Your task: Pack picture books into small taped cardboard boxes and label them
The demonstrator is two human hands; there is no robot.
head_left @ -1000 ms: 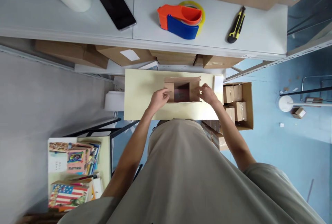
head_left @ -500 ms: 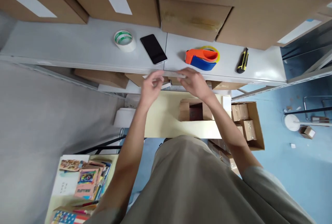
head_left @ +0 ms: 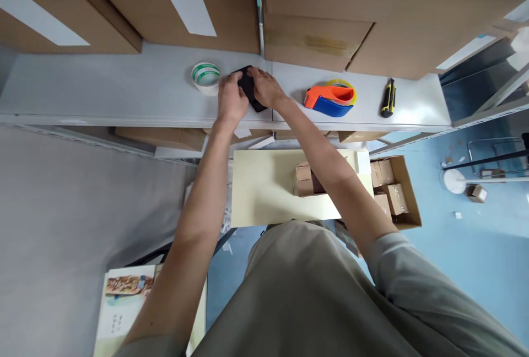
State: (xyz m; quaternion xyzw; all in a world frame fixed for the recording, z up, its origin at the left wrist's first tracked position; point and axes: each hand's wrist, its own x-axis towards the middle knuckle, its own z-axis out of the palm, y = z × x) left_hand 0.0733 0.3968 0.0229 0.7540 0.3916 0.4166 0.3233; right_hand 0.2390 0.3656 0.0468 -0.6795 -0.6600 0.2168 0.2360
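A black smartphone (head_left: 248, 86) lies on the grey shelf, partly covered by my fingers. My left hand (head_left: 232, 97) is closed at its left edge, fingers bent against it. From the other side my right hand (head_left: 265, 87) grips the phone, its fingertips over the upper part of the screen. Just left of my left hand stands a roll of white tape (head_left: 206, 79) with a green-printed core. To the right of my right hand is an orange and blue tape dispenser (head_left: 330, 98) with yellow tape. A yellow and black utility knife (head_left: 388, 98) lies farther right.
Large cardboard boxes (head_left: 318, 37) line the back of the shelf (head_left: 124, 87). Below is a pale yellow table (head_left: 264, 186) bearing a small open carton (head_left: 303, 180). An open box of smaller cartons (head_left: 407, 191) stands to its right. Papers (head_left: 119, 307) lie at lower left.
Both hands have moved forward from in front of the shelf edge onto the phone and now hold it from either side. The view has shifted slightly.
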